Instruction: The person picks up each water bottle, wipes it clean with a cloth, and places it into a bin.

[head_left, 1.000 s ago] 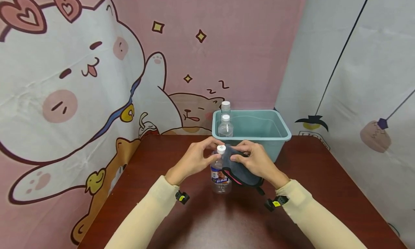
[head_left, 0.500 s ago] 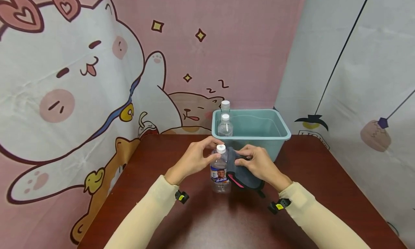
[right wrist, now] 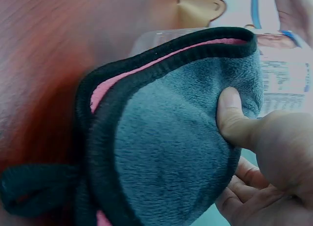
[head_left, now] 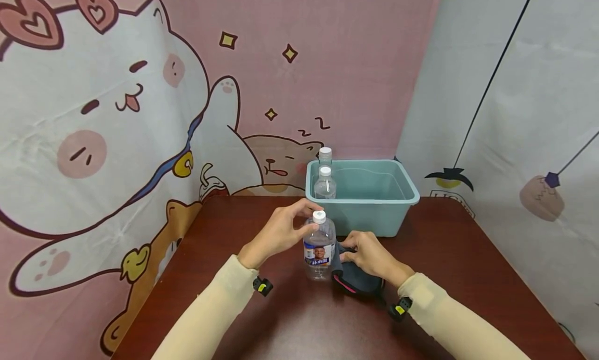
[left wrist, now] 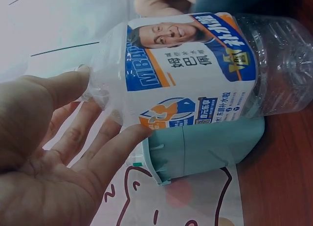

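A clear plastic bottle [head_left: 320, 255] with a white cap and a printed label stands upright on the table. Thumb and fingers of my left hand [head_left: 279, 230] hold it around the neck and shoulder, as the left wrist view also shows. At the bottle's right side, my right hand [head_left: 372, 253] pinches a folded grey plush cloth [head_left: 359, 281] against its lower part. In the right wrist view the cloth [right wrist: 171, 128] shows black edging, a pink inner side and a black loop. My right thumb presses on its grey face; the other fingers are partly hidden behind it.
Behind my hands stands a light blue-green plastic bin [head_left: 374, 214]. Two capped clear bottles stand at its left end, the nearer bottle [head_left: 325, 185] in front of the farther bottle [head_left: 325, 156]. The brown table [head_left: 252, 308] meets a cartoon-printed curtain [head_left: 365, 79] at the back.
My right hand has moved down along the bottle's right side with the cloth, from near the neck to beside the label and below. My left hand and the bottle have stayed in place.
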`<state>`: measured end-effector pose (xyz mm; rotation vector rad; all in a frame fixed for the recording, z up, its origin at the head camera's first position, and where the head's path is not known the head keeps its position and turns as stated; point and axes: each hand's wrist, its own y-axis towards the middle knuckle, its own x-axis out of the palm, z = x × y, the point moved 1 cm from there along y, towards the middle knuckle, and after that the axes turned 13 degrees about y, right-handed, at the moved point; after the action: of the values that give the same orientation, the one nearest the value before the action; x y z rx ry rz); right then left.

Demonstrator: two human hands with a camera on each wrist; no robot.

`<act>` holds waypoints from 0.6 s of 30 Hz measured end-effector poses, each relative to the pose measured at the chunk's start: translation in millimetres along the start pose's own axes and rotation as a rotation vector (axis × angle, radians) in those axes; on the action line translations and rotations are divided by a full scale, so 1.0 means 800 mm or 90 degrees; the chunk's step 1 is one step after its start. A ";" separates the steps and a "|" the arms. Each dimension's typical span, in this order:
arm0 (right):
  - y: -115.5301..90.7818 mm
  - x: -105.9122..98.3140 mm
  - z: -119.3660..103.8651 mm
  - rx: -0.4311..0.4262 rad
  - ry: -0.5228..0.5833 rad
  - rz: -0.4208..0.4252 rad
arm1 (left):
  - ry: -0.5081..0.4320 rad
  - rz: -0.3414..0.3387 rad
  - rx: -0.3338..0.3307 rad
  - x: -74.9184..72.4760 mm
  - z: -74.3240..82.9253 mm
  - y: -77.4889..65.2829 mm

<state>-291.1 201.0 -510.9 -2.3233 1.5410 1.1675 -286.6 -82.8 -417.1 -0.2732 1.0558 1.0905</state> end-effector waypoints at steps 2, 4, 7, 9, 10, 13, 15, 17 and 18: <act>-0.001 0.006 0.008 -0.005 -0.011 -0.013 | -0.002 0.001 0.001 0.000 0.000 0.000; -0.001 0.012 0.016 -0.013 -0.021 -0.027 | -0.003 0.004 0.005 0.001 0.000 0.000; 0.000 0.019 0.024 -0.015 -0.029 -0.048 | -0.004 0.005 0.008 0.001 -0.001 0.000; 0.000 0.022 0.028 -0.013 -0.028 -0.060 | -0.005 0.005 0.004 0.001 -0.002 0.000; -0.001 0.023 0.029 -0.008 -0.027 -0.063 | -0.006 0.003 0.002 0.002 -0.002 0.000; -0.002 0.024 0.029 0.003 -0.022 -0.064 | -0.004 0.004 -0.002 0.003 -0.003 0.000; -0.002 0.024 0.028 0.009 -0.021 -0.060 | -0.005 0.005 0.001 0.003 -0.004 0.000; -0.003 0.024 0.027 0.012 -0.020 -0.057 | -0.005 0.005 0.003 0.003 -0.005 0.000; -0.003 0.025 0.027 0.013 -0.018 -0.055 | -0.005 0.005 0.004 0.003 -0.005 0.000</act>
<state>-296.8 198.0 -539.2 -2.3243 1.4204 1.1535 -288.6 -84.0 -421.0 -0.2603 1.0540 1.0938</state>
